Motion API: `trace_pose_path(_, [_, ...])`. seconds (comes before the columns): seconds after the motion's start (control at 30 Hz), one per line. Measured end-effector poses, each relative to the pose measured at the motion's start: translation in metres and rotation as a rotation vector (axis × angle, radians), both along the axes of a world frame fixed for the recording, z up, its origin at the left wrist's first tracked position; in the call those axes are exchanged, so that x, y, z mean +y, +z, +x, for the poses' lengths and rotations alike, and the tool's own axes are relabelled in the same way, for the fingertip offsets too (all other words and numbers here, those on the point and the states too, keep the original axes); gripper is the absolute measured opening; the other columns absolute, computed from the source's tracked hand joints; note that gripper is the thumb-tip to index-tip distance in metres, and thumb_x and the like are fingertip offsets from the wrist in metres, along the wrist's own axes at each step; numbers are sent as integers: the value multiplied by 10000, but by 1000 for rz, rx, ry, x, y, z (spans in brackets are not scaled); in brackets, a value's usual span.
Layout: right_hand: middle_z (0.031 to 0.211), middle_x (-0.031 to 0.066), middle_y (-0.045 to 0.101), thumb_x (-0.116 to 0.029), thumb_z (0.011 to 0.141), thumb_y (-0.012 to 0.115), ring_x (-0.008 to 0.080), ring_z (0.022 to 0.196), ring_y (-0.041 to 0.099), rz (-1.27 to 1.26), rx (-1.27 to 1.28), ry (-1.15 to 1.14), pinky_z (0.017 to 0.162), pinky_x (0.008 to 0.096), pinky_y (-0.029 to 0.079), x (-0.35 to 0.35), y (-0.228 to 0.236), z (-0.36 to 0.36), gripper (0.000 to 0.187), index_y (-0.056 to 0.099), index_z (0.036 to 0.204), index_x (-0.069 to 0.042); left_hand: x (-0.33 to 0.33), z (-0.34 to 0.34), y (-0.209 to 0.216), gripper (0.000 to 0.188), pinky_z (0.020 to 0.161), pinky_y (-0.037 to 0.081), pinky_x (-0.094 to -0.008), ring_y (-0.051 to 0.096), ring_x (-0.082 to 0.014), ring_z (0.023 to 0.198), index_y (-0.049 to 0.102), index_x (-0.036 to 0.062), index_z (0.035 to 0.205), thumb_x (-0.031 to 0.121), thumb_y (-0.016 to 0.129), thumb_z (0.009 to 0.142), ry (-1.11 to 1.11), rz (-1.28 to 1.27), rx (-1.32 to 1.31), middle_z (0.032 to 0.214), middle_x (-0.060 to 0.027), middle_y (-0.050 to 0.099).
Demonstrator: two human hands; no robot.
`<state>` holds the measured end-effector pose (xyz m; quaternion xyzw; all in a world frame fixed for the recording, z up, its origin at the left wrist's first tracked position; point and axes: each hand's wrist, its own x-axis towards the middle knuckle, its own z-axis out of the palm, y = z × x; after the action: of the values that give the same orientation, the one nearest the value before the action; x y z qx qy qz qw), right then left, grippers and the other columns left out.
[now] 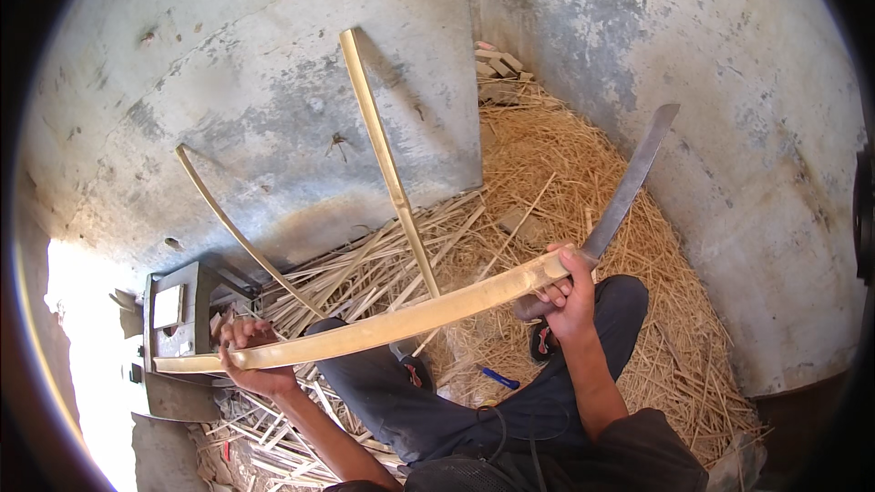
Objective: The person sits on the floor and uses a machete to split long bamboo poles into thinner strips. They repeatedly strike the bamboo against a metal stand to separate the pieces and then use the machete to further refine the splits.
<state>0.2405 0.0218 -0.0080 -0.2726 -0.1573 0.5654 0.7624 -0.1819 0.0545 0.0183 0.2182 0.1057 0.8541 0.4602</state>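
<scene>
A long split bamboo strip (392, 326) lies slantwise across in front of me, above my knees, its right end higher than its left. My left hand (260, 366) holds it near the left end, thumb against its near side and the other fingers curled loosely behind. My right hand (572, 296) is closed at the right end of the strip, and also round the handle of a machete (627, 189). The machete's dark blade points up and to the right, away from the strip. Part of the handle (533, 308) shows below the strip.
Two more bamboo strips, one upright (381, 141) and one thinner (239, 235), lean on the wall. Loose slats (314, 281) and a heap of shavings (583, 159) cover the floor. A grey box-like stand (190, 333) is at left. A blue pen-like object (499, 377) lies between my feet.
</scene>
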Motion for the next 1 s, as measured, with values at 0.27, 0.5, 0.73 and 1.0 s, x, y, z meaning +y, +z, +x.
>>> trace_pose_path(0.27, [538,-68,343,-674,1012,426,55,415,331,-340,-258,-54,474,251,334,35,-67,14,695,618,1181,-28,20,-1,50,446,398,200,-258,175,-77,461,292,183,708,393,493,1045,92,281,127,584,41,206])
trace_pose_path(0.5, [537,-32,374,-736,973,426,92,401,339,-590,-122,35,425,277,302,25,-175,-9,701,568,971,-50,62,90,11,392,387,206,-274,236,-75,460,337,186,673,328,496,1002,103,116,517,546,49,277])
trace_pose_path(0.73, [537,-10,378,-700,990,416,106,396,338,-815,-284,80,403,283,283,-2,-303,-67,679,513,872,-39,95,207,-95,438,454,253,-243,335,-61,498,386,140,638,136,711,932,-177,-190,594,576,55,361])
trace_pose_path(1.0, [548,-5,433,-250,933,672,116,403,406,-816,-428,296,404,310,350,-16,-346,-75,239,533,815,-96,114,254,-128,479,504,434,-254,525,-94,555,416,118,640,122,834,872,-201,-188,812,653,-36,612])
